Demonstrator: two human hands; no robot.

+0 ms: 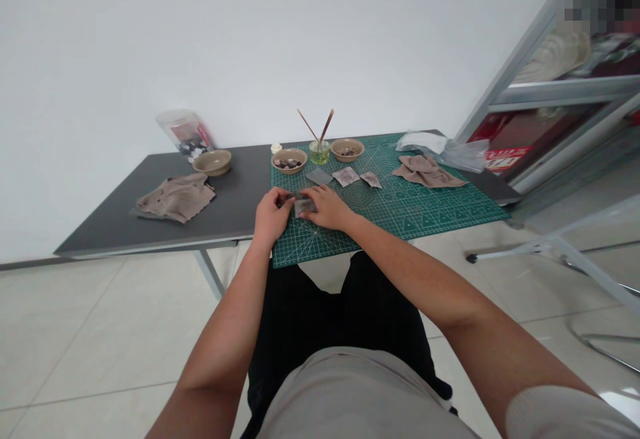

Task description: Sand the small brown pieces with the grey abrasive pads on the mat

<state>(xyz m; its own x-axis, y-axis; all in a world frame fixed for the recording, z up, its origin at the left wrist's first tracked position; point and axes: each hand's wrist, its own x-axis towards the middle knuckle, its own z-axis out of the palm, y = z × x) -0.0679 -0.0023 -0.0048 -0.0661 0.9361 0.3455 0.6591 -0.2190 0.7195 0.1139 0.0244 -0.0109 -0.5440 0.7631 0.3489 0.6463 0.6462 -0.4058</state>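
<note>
Both hands are close together over the left part of the green cutting mat (420, 216). A small grey-brown speckled piece (304, 207) lies between them. My right hand (327, 208) has its fingers bent over the right and top of this piece, holding it on the mat. My left hand (274, 214) is closed at its left side, thumb and fingertips together on something small and dark that I cannot make out. Just beyond the hands lie a plain grey square (319, 176) and two speckled pieces, one squarish (346, 176) and one smaller (371, 180).
Behind are two bowls (289, 160) (347, 150) with dark bits, a glass (320, 152) with two sticks and a small white cap (276, 148). Left: a cloth (177, 198), a bowl (213, 162), a clear tub (185, 134). Right: a brown cloth (427, 171), plastic bags (450, 149).
</note>
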